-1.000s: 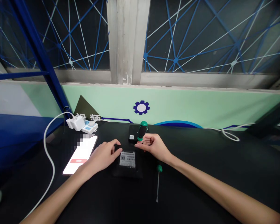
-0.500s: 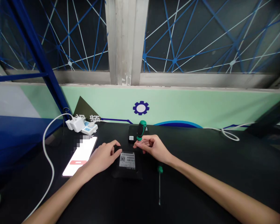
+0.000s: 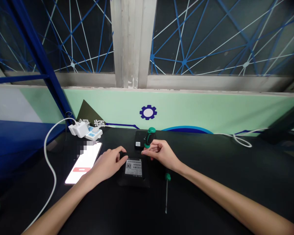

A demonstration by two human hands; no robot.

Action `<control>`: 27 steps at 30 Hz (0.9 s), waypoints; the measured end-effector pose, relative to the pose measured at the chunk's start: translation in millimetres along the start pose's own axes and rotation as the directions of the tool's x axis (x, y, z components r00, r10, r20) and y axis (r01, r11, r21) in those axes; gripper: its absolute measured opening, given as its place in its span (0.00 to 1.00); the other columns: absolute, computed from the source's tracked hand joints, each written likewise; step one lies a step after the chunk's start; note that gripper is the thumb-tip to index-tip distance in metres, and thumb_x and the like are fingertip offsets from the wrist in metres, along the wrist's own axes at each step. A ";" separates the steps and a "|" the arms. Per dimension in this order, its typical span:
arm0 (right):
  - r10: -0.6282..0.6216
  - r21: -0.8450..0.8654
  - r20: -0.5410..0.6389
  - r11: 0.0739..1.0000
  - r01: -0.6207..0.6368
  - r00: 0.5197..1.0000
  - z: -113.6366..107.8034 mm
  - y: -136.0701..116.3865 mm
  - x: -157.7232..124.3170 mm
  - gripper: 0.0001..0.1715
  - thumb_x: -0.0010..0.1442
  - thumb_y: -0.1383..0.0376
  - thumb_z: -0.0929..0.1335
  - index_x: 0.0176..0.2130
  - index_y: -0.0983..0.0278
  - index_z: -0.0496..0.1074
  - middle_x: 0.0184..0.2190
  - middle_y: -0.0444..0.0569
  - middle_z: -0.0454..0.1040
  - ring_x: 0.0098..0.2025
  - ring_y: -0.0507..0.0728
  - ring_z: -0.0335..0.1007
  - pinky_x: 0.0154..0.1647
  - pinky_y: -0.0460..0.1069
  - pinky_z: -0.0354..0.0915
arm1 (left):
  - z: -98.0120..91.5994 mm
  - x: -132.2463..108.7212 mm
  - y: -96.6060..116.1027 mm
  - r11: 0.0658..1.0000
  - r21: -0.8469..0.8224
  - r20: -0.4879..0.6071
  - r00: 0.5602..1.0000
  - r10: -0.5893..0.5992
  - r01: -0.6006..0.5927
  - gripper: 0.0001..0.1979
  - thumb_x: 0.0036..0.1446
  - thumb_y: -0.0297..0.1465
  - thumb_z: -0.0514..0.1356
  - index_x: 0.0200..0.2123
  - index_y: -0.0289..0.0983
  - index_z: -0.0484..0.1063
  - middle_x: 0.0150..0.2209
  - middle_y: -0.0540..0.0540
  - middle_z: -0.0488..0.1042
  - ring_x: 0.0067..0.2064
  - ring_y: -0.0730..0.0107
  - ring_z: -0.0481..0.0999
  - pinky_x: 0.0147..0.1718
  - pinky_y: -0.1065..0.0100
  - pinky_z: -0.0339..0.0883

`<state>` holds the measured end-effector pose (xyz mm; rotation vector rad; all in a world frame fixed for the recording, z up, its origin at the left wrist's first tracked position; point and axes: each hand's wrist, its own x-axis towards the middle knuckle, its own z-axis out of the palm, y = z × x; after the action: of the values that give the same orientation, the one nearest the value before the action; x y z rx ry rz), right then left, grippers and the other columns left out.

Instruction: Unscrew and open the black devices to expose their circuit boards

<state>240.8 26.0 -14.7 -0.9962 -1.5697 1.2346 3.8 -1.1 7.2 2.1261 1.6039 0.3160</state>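
A black flat device (image 3: 133, 167) with a white printed label lies on the dark table in front of me. My left hand (image 3: 112, 162) holds it at its far left corner, thumb and index finger curled round the edge. In my right hand (image 3: 161, 153) is a short screwdriver (image 3: 150, 137) with a green and black handle, gripped low between thumb and fingers. Its handle points up and leans slightly right; my fingers hide its tip, near the device's far right corner. A second screwdriver (image 3: 166, 192) with a green handle lies to the right of the device.
Behind my right hand sits another black box (image 3: 138, 137) with a small white sticker. A lit phone (image 3: 84, 163) lies left of my left hand. Farther back are a white power strip (image 3: 94, 133) with a plugged-in adapter (image 3: 78, 129) and a white cable (image 3: 47, 153).
The upright screwdriver in my right hand has shifted slightly right and leans a little more. My left hand and the labelled device stay in place.
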 end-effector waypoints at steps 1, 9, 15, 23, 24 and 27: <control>0.007 0.007 -0.004 1.000 -0.007 1.000 -0.3 0.4 -0.1 0.26 0.39 0.52 0.81 0.22 0.65 0.70 0.19 0.44 0.75 0.18 0.50 0.65 0.19 0.46 0.60 | 0.1 0.2 -0.2 1.000 -0.001 0.001 1.000 0.000 0.000 0.19 0.62 0.46 0.49 0.48 0.42 0.69 0.24 0.53 0.71 0.29 0.64 0.73 0.27 0.68 0.56; -0.026 0.022 0.064 0.999 0.025 0.998 -1.8 0.2 -0.8 0.22 0.46 0.50 0.79 0.27 0.66 0.76 0.29 0.50 0.81 0.21 0.50 0.66 0.23 0.46 0.64 | 0.0 0.1 -0.4 1.000 -0.001 -0.006 1.000 0.009 -0.009 0.19 0.62 0.45 0.50 0.47 0.42 0.70 0.24 0.53 0.71 0.30 0.64 0.73 0.27 0.68 0.55; -0.098 -0.065 0.126 0.992 0.107 0.987 -3.1 -3.5 -2.9 0.23 0.55 0.48 0.74 0.34 0.66 0.80 0.27 0.46 0.74 0.22 0.48 0.62 0.22 0.45 0.60 | 0.7 0.4 -1.1 1.000 0.000 -0.009 1.000 0.010 -0.010 0.19 0.62 0.45 0.50 0.47 0.42 0.70 0.24 0.53 0.71 0.31 0.63 0.74 0.27 0.68 0.55; -0.138 -0.135 0.058 0.980 0.145 0.989 -0.5 -1.6 -3.0 0.22 0.54 0.49 0.74 0.34 0.66 0.79 0.22 0.41 0.66 0.20 0.47 0.56 0.20 0.45 0.55 | 2.4 0.0 -3.0 0.999 0.032 -0.013 1.000 0.013 -0.013 0.17 0.63 0.45 0.50 0.48 0.43 0.69 0.25 0.53 0.71 0.28 0.65 0.72 0.27 0.68 0.55; -0.114 -0.120 0.042 0.986 0.118 0.993 -0.1 -0.8 -2.4 0.22 0.52 0.50 0.76 0.32 0.66 0.78 0.20 0.40 0.65 0.19 0.47 0.56 0.20 0.45 0.56 | 2.1 -0.3 -2.4 0.999 0.034 -0.012 1.000 0.012 -0.012 0.17 0.63 0.45 0.49 0.48 0.43 0.69 0.25 0.53 0.71 0.28 0.65 0.72 0.27 0.68 0.54; -0.055 -0.038 -0.007 0.998 0.055 0.998 0.5 1.2 -0.9 0.22 0.45 0.52 0.80 0.28 0.66 0.75 0.17 0.40 0.67 0.19 0.49 0.60 0.21 0.46 0.59 | 1.0 -0.9 -0.1 0.999 0.032 -0.004 1.000 0.005 -0.005 0.17 0.64 0.44 0.49 0.48 0.43 0.69 0.25 0.53 0.71 0.29 0.64 0.72 0.26 0.68 0.54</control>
<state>240.7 25.2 -16.1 -0.9749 -1.6087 1.1656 3.8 -2.1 6.4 2.1545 1.6162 0.2980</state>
